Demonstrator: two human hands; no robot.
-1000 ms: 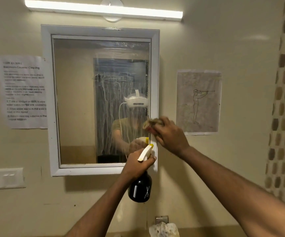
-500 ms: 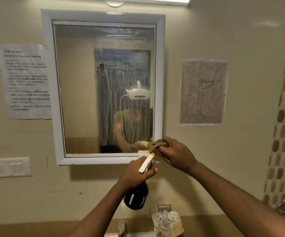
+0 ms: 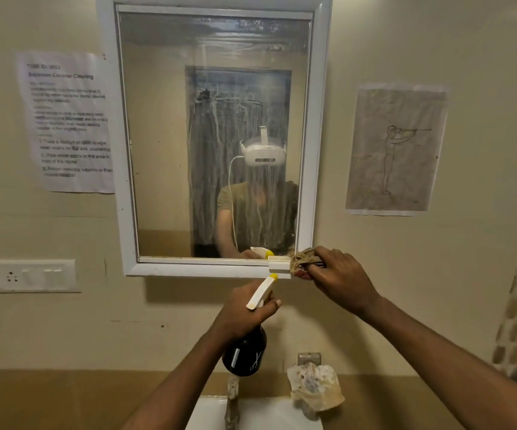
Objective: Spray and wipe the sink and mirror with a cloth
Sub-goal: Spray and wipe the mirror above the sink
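Right hand (image 3: pixel 337 276): fingers clenched around a crumpled brown cloth (image 3: pixel 305 261), arm extended up and forward, cloth pressed at the lower right corner of the mirror (image 3: pixel 189 119) frame. Cloth looks bunched, mottled tan, partly hidden in the fist.

Left hand (image 3: pixel 244 308): wrapped around the neck of a spray bottle (image 3: pixel 246 352), held just below the mirror's bottom edge, near the right hand but apart from it. Bottle body is black with a pale label mark; trigger head is white with a yellow nozzle tip, angled up toward the glass.

Mirror: white frame, glass streaked with pale vertical runs over the middle.

Sink (image 3: pixel 260 412): white basin edge at bottom centre, directly under the bottle, with a tap (image 3: pixel 231 401) rising at its back. A crumpled pale wad (image 3: pixel 314 386) sits beside the tap to the right.

Counts: hands 2, cloth in hand 1, spray bottle 1, mirror 1, paper sheets on wall 2 (printed notice (image 3: pixel 68 122) left, line drawing (image 3: pixel 395 150) right), switch plate (image 3: pixel 34 275) 1.
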